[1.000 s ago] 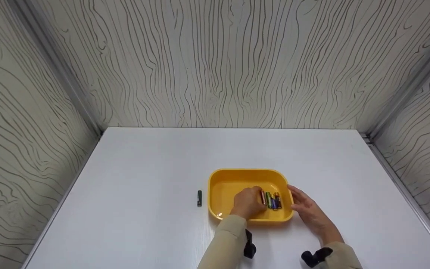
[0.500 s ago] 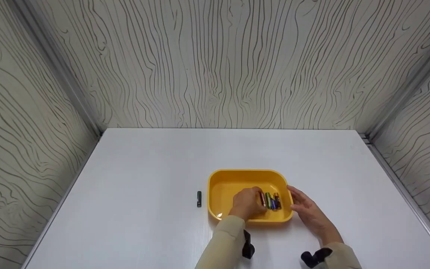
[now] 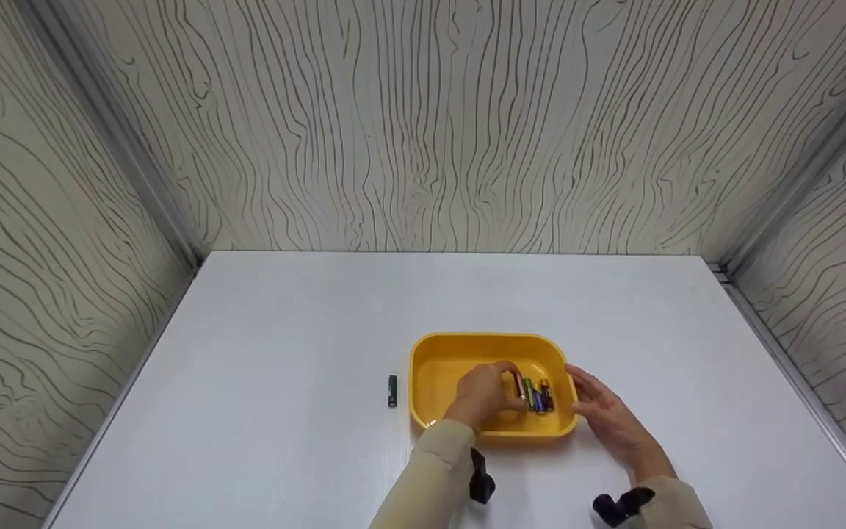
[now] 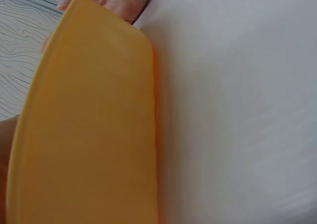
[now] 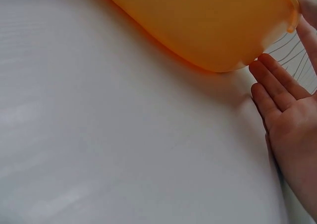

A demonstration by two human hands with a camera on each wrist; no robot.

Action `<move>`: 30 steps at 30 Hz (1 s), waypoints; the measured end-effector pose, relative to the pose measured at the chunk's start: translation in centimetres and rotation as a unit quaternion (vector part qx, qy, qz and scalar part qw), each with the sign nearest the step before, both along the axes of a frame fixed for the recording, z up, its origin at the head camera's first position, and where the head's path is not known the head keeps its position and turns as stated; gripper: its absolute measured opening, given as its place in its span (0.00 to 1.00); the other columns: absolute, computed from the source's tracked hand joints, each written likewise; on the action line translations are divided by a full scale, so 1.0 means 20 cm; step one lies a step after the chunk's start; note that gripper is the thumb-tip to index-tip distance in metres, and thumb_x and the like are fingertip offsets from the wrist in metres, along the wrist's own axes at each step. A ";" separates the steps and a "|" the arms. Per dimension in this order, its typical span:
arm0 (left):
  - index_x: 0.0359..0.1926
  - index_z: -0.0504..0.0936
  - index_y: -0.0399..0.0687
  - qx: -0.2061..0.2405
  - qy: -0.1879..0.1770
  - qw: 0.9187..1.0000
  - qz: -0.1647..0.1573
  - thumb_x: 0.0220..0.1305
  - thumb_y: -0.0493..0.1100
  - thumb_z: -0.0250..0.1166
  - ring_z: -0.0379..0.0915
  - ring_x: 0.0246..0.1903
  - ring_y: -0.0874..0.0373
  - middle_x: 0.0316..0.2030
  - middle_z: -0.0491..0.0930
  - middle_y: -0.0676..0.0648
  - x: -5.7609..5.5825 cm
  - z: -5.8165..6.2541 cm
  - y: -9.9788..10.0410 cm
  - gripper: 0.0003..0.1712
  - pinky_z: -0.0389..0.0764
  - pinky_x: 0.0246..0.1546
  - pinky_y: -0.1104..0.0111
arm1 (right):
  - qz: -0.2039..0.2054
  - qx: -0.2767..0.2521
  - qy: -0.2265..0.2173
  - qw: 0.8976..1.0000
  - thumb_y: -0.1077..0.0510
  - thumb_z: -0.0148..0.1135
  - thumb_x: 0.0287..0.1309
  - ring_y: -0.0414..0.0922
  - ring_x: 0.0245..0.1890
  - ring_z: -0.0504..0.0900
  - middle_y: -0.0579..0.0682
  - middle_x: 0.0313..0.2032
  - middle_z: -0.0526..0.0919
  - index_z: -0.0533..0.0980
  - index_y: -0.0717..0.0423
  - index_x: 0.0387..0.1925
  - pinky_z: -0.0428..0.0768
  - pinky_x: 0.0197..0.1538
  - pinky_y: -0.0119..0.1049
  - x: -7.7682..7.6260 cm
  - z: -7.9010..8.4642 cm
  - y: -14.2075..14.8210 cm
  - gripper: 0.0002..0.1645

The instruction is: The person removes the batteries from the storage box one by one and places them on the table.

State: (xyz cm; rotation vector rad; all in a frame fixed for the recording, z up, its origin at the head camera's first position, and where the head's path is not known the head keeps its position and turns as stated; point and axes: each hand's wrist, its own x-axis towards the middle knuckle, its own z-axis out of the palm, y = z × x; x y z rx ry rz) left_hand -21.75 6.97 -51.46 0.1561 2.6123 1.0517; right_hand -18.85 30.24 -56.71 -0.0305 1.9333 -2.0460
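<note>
Inside the yellow tray (image 3: 445, 345) on the white table, my left hand (image 3: 478, 393) reaches over the near rim. Its curled fingers and thumb pinch a red battery (image 3: 520, 385) at the far and near ends. Immediately right of it lie a green battery (image 3: 529, 395), a blue-and-yellow one (image 3: 539, 398) and a dark one with an orange end (image 3: 546, 394), side by side. My right hand (image 3: 606, 415) touches the tray's right end from outside with extended fingers. In the left wrist view, the tray wall (image 4: 94, 115) hides most of the left hand.
A dark green battery (image 3: 392, 391) lies on the table (image 3: 283, 353) just left of the tray. Wood-grain panels (image 3: 423, 132) enclose the back and both sides. A black camera mount (image 3: 480, 477) sits on my left wrist.
My left hand has shifted slightly and its thumb and index finger now stand further apart around the red battery. My right hand and the tray have stayed in place.
</note>
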 end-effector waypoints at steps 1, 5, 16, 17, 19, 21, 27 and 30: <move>0.48 0.81 0.64 0.004 -0.004 1.000 0.001 0.48 0.50 0.76 0.74 0.45 0.58 0.46 0.83 0.53 0.00 0.01 0.00 0.24 0.73 0.62 0.60 | 0.000 0.000 -0.001 1.000 0.61 0.56 0.64 0.14 0.58 0.66 0.23 0.63 0.65 0.54 0.49 0.73 0.36 0.77 0.53 0.00 0.00 0.00 0.39; 0.48 0.81 0.67 0.012 -0.009 1.000 -0.006 0.49 0.51 0.75 0.74 0.45 0.59 0.48 0.82 0.54 -0.01 0.02 -0.01 0.23 0.73 0.62 0.60 | 0.001 -0.001 0.001 1.000 0.62 0.56 0.64 0.14 0.58 0.66 0.24 0.64 0.65 0.53 0.50 0.73 0.36 0.77 0.52 0.00 0.01 0.00 0.39; 0.54 0.79 0.65 -0.070 0.071 0.993 -0.065 0.49 0.58 0.74 0.74 0.36 0.63 0.43 0.84 0.54 -0.03 0.07 -0.03 0.29 0.79 0.47 0.70 | 0.002 0.006 -0.003 1.000 0.62 0.57 0.63 0.15 0.57 0.67 0.20 0.58 0.66 0.52 0.53 0.74 0.37 0.77 0.50 -0.01 0.00 0.00 0.41; 0.54 0.79 0.66 -0.073 0.071 0.993 -0.065 0.49 0.58 0.74 0.74 0.37 0.63 0.44 0.84 0.54 -0.03 0.07 -0.03 0.29 0.79 0.48 0.69 | 0.002 0.004 -0.002 1.000 0.62 0.57 0.63 0.15 0.57 0.67 0.20 0.58 0.66 0.52 0.53 0.74 0.37 0.77 0.49 -0.01 0.00 0.00 0.41; 0.54 0.79 0.66 -0.077 0.070 0.992 -0.070 0.49 0.58 0.74 0.74 0.37 0.63 0.44 0.84 0.54 -0.03 0.09 -0.04 0.29 0.78 0.48 0.69 | 0.002 0.003 -0.002 1.000 0.63 0.57 0.63 0.14 0.58 0.66 0.20 0.58 0.66 0.52 0.53 0.73 0.37 0.77 0.49 -0.01 -0.01 0.00 0.41; 0.55 0.79 0.67 -0.081 0.075 0.991 -0.077 0.49 0.58 0.74 0.73 0.36 0.63 0.43 0.84 0.54 -0.03 0.10 -0.05 0.29 0.78 0.46 0.71 | 0.000 0.000 0.000 1.000 0.63 0.57 0.63 0.14 0.58 0.66 0.21 0.60 0.66 0.53 0.53 0.73 0.37 0.77 0.49 -0.01 -0.01 0.00 0.40; 0.56 0.78 0.65 -0.066 0.090 0.989 -0.100 0.50 0.57 0.73 0.70 0.34 0.64 0.42 0.83 0.53 -0.03 0.16 -0.09 0.30 0.76 0.41 0.73 | -0.001 0.006 0.007 1.000 0.62 0.57 0.64 0.14 0.58 0.66 0.25 0.64 0.64 0.55 0.51 0.73 0.36 0.77 0.53 -0.01 -0.01 0.00 0.39; 0.56 0.78 0.64 -0.053 0.092 0.988 -0.110 0.50 0.57 0.74 0.70 0.34 0.64 0.42 0.83 0.51 -0.02 0.18 -0.11 0.30 0.75 0.40 0.73 | -0.004 0.007 0.003 1.000 0.62 0.57 0.64 0.15 0.58 0.66 0.24 0.61 0.66 0.55 0.50 0.73 0.36 0.77 0.53 -0.01 0.00 0.00 0.39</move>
